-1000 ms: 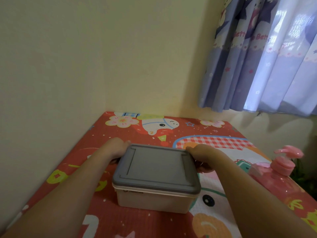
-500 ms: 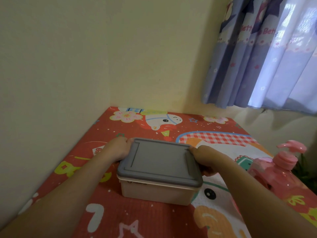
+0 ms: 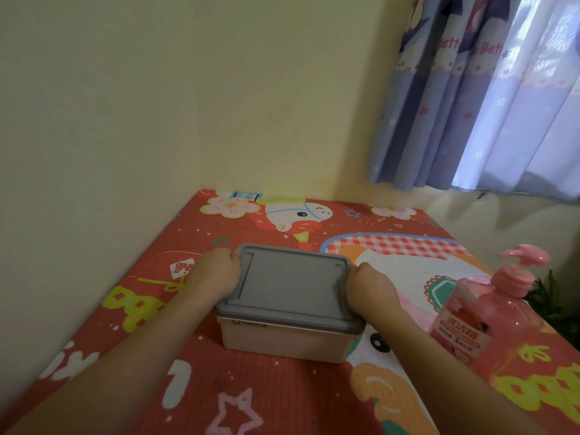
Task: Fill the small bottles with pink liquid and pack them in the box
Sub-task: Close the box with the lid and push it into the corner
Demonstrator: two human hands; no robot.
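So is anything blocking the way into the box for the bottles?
Yes, the grey lid sits closed on the box. The left hand and right hand grip its two ends. No small bottles are in view.

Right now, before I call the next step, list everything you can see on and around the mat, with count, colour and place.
box: one, beige, middle of the mat, standing flat
lid: one, grey, closed on the box
pump bottle: one, pink with pink liquid, upright at the mat's right edge, apart from the box
mat: one, red with cartoon prints, in the corner of the room
curtain: one, blue-lilac with a printed band, upper right
wall: cream, behind and left of the mat
plant: green leaves, behind the pump bottle, mostly hidden
small bottles: none in view
left hand: grip on the lid's left edge
right hand: grip on the lid's right edge
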